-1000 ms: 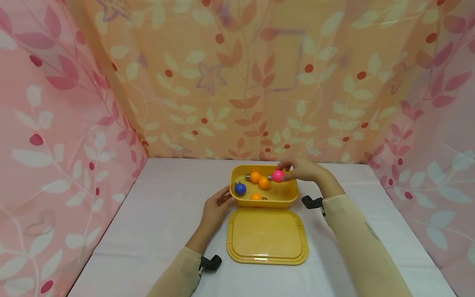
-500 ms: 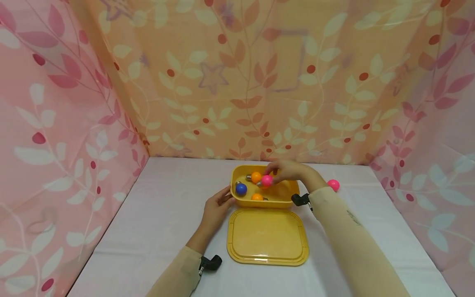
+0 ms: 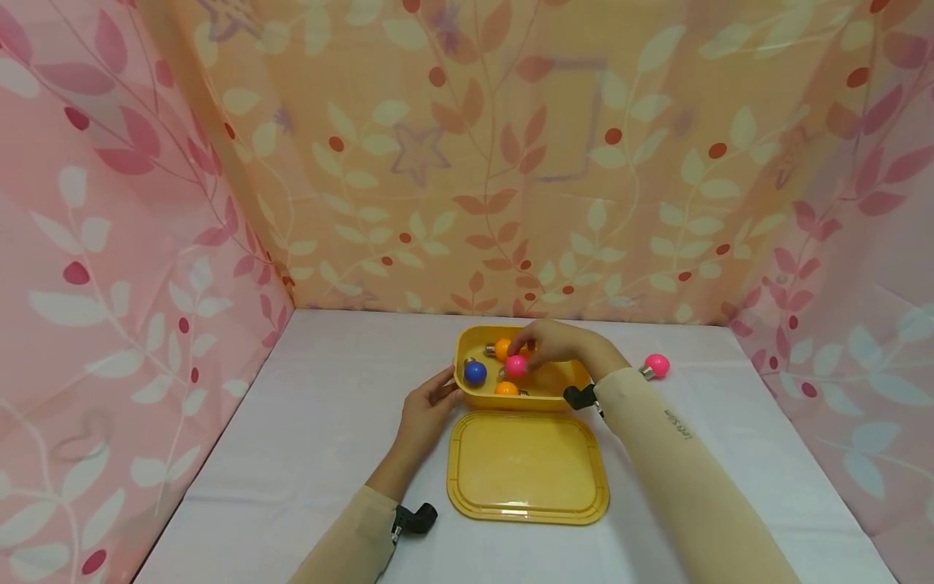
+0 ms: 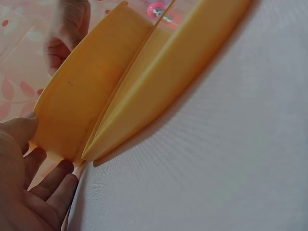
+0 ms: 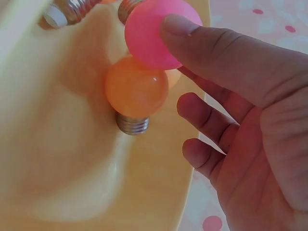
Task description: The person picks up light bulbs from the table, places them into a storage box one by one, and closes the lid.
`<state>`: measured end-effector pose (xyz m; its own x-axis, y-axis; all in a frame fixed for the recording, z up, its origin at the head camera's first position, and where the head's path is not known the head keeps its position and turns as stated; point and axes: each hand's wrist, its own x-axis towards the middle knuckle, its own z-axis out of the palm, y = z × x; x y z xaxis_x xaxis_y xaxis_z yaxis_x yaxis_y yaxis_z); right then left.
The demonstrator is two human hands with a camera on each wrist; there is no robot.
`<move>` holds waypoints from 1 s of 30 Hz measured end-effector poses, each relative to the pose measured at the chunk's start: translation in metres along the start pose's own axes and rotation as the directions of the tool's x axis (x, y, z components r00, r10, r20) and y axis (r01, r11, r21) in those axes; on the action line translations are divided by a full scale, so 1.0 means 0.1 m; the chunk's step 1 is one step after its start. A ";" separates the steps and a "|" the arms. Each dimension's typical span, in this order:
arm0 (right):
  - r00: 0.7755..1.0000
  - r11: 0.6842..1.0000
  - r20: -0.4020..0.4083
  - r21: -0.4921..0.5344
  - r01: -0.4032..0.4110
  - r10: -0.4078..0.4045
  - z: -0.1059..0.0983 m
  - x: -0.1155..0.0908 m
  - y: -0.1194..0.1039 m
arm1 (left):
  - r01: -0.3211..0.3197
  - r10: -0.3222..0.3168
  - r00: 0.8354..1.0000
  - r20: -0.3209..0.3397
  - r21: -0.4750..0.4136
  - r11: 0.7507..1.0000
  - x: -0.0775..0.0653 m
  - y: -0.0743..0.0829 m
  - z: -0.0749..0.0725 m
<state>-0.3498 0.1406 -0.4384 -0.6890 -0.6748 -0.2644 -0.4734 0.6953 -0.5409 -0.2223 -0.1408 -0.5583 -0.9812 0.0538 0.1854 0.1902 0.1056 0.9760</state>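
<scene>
In the yellow plastic box, over the bulbs lying there, is a glossy hot-pink round light bulb, pinched btwn thumb & fingers of my R hand. Only readable text: small dark print on my beige R sleeve, looks like "Let's Slim". The pink bulb's a plain smooth globe w/ a silver screw base pointing away from my thumb. In the R wrist view it's right up against an orange bulb, also shiny, ridged silver base, approx. same size; can't tell if they touch.

Also in the box: a blue bulb at the L end, an orange one by the back wall & another orange one at the front.

My L hand is loose, fingers slightly bent, resting on the box's L front corner. 2nd pink bulb lies on the white-covered table, R of the box, base toward it. Yellow rectangular lid is flat just in front of the box.
</scene>
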 end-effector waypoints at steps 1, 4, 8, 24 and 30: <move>1.000 1.000 0.002 0.008 -0.003 0.003 0.01 0.00 -0.01 | 0.001 -0.001 1.000 0.001 0.000 1.000 0.00 0.00 0.00; 1.000 1.000 0.002 0.025 -0.007 0.007 0.02 0.00 -0.03 | 0.002 -0.002 1.000 0.002 -0.003 1.000 0.01 0.00 -0.01; 1.000 0.999 -0.019 0.033 -0.015 0.016 0.00 -0.05 -0.09 | 0.003 -0.003 1.000 0.003 -0.001 1.000 0.02 -0.01 -0.01; 0.965 0.997 -0.251 0.020 0.079 -0.072 -0.02 -0.41 -0.30 | -0.007 0.008 1.000 -0.014 0.002 1.000 0.01 0.00 0.01; 0.923 0.996 -0.380 0.041 0.080 -0.059 0.06 -0.58 -0.38 | -0.005 0.005 1.000 -0.010 0.002 1.000 0.00 0.02 0.02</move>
<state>-0.2889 0.1522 -0.4074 -0.8170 -0.5694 0.0914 -0.5041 0.6280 -0.5928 -0.2224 -0.1389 -0.5567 -0.9806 0.0441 0.1912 0.1949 0.1078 0.9749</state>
